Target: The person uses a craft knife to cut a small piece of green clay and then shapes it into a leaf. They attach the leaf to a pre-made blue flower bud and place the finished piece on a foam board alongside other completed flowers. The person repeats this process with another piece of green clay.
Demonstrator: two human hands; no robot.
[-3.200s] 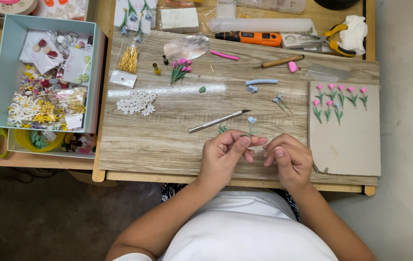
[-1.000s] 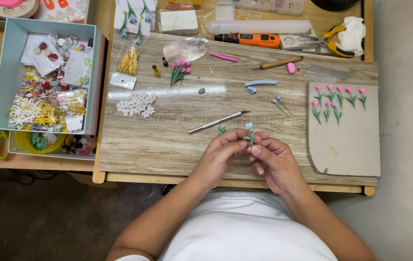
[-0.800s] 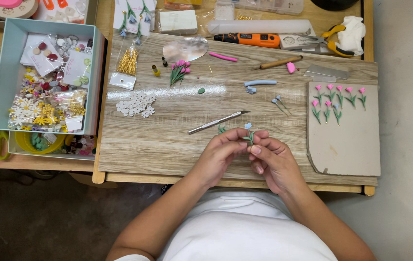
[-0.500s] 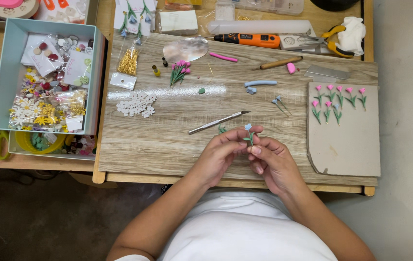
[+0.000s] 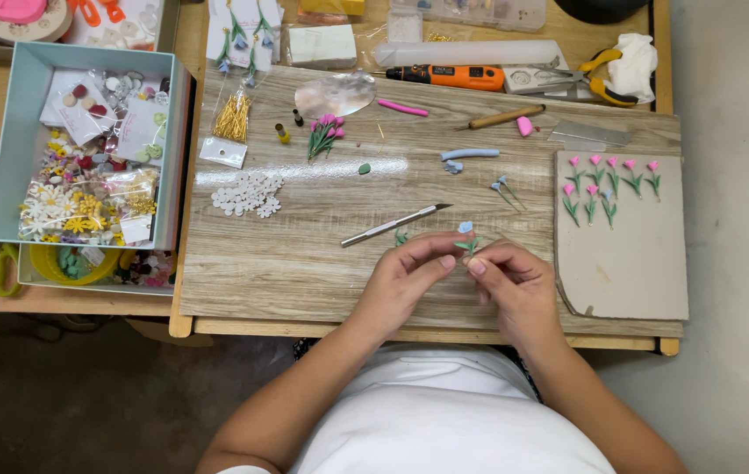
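Both of my hands meet near the front edge of the wooden board (image 5: 304,254). My left hand (image 5: 405,281) and my right hand (image 5: 515,285) pinch between their fingertips a tiny clay flower (image 5: 466,239) with a blue head and green leaves. A thin metal craft knife (image 5: 396,224) lies just beyond my left fingers. A small green clay piece (image 5: 401,237) rests by it. Two more blue flowers (image 5: 504,189) lie further back.
A cardboard sheet (image 5: 629,263) at the right carries several pink clay tulips (image 5: 611,180). A light blue box (image 5: 85,149) of craft bits stands at the left. White flower cutouts (image 5: 247,193), a pink tulip bunch (image 5: 323,133), an orange rotary tool (image 5: 453,77) and pliers (image 5: 602,81) lie at the back.
My hands have shifted slightly away from me and closer together, with the tiny flower now held up between both fingertips. The things on the board have not moved.
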